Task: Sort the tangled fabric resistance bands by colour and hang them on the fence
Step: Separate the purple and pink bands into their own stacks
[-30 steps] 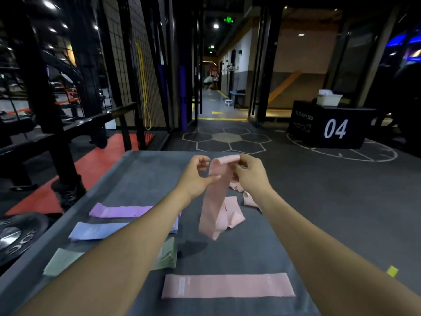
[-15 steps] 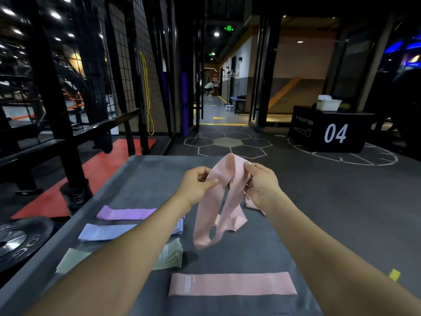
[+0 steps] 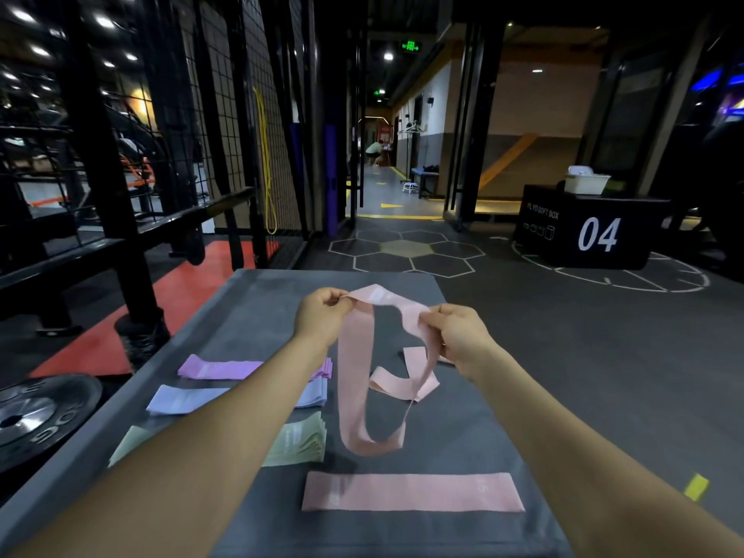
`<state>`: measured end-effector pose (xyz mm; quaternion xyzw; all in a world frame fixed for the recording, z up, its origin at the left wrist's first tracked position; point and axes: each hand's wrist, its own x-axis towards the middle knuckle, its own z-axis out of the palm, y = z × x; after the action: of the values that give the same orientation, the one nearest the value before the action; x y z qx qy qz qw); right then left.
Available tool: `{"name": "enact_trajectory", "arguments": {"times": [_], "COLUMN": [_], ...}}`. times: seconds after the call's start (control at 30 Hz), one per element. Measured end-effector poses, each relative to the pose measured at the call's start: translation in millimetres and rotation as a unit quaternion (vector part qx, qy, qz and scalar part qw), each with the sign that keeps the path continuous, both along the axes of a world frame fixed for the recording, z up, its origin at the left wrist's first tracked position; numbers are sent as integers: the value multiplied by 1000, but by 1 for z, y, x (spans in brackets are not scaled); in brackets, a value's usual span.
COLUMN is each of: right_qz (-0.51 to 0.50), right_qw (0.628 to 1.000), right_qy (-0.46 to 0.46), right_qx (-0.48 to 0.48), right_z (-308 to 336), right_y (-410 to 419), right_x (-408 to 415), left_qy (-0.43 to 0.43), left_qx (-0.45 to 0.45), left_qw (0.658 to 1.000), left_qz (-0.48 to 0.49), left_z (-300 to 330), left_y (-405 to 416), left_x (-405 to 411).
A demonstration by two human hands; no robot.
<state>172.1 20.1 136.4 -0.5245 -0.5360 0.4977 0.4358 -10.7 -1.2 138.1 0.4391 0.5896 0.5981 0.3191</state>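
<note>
Hands spread apart since a second ago, opening the pink band (image 3: pixel 354 380) into a loop over the grey mat (image 3: pixel 257 308). Left hand (image 3: pixel 322 316) and right hand (image 3: pixel 457 336) each pinch its top edge. Shake the twist out, then lay it flat on the pink strip (image 3: pixel 410 491).

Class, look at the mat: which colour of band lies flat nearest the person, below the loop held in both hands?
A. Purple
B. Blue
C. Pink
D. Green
C. The flat pink band lies alone at the near end of the grey mat, below the pink loop held by the left hand and right hand; the purple, blue and green stacks lie farther off to the left.
</note>
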Motion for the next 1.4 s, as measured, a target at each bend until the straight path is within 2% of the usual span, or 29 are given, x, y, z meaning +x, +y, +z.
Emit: {"name": "enact_trajectory", "arguments": {"times": [0.13,0.23,0.37,0.53,0.77,0.97,1.13,1.2,1.3,1.4], "right_qz": [41,54,32,16,2,-33,-68,-51,24,91], "right_qw": [982,970,991,997,996,994,987,988,989,987], "right_qy": [-183,-233,-116,-28,37,33,52,61,53,28], "right_qx": [26,46,53,71,82,99,136,134,138,132], "right_z": [-8,-7,2,15,13,17,18,17,14,10], "right_y": [0,-1,-2,0,-4,-6,-8,-12,-21,-26], "right_x": [7,6,0,-12,-16,-13,-10,-9,-9,-7], "left_qy": [-53,-85,-97,-87,-83,-118,14,-19,-134,-203], "left_qx": [-3,11,15,8,13,-2,-13,-30,-67,-83], "left_qw": [998,993,989,985,979,975,995,994,975,963], "left_qz": [-38,-79,-107,-146,-185,-186,-95,-105,-163,-158], "left_z": [7,14,18,19,22,25,17,13,16,18], "left_y": [-1,-3,-3,-4,-9,-13,-7,-8,-14,-16], "left_x": [5,13,19,26,28,31,34,37,43,44]}}
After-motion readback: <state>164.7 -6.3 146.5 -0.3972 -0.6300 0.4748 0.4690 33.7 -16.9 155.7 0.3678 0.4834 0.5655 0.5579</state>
